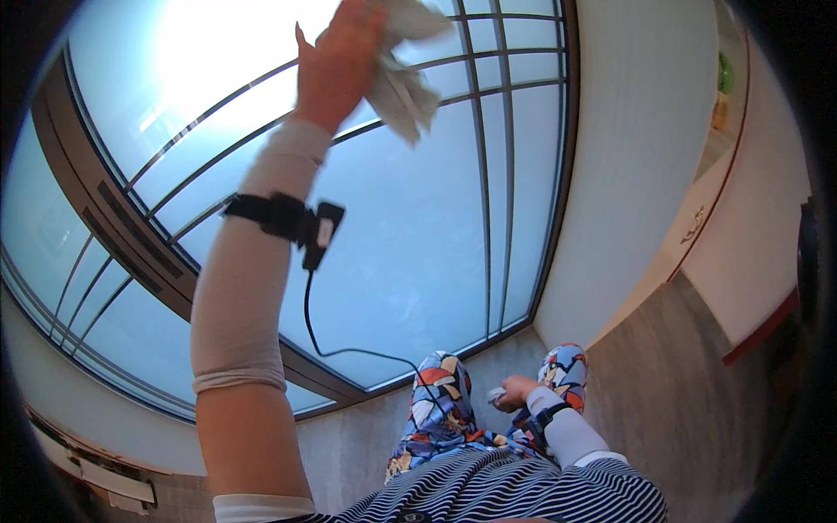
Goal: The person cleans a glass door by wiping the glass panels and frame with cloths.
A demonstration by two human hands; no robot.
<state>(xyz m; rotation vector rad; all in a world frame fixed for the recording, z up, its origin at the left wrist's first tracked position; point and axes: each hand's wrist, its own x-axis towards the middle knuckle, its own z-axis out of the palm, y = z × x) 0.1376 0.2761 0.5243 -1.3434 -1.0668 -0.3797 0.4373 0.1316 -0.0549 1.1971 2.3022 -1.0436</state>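
Note:
My left hand is raised high at the top of the view, closed on a pale cloth that hangs to its right, slightly blurred. Hand and cloth are in front of a frosted glass door panel with dark muntin bars; whether the cloth touches the glass I cannot tell. Down by my knees, my right hand is closed around a small whitish object, mostly hidden by the fingers. A black strap with a small device and a cable sits on my left forearm.
Beside the door on the right stands a pale wall. A cabinet door with a metal handle is farther right. Another glass panel is at the left, past the brown frame. Grey wood-look floor lies below.

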